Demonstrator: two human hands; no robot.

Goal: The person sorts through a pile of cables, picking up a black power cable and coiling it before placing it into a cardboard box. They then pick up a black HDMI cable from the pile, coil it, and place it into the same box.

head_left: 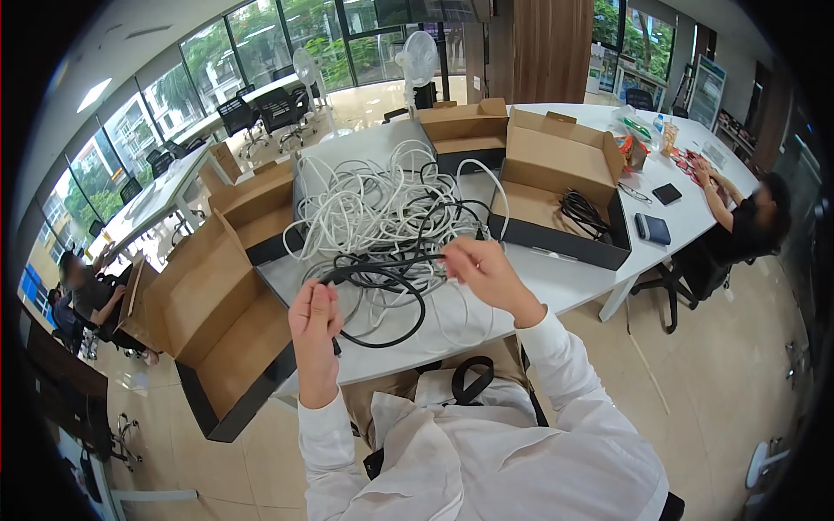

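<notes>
A black cable [423,308] is stretched between my two hands, with a loop of it hanging below over the table's front edge. My left hand [315,314] is closed around the cable at the left. Farther right, my right hand [473,271] pinches the cable between its fingertips. Just beyond my hands lies a large tangle of white cables [365,204], with grey and black strands mixed in. A coiled black cable [584,213] rests inside the open cardboard box [556,241] on the right.
More open boxes stand around the pile: a large one [217,317] at front left, one [261,208] behind it, and one [465,135] at the back. A wallet [652,229] and snack packs lie on the white table [556,289] at right. People sit at both sides.
</notes>
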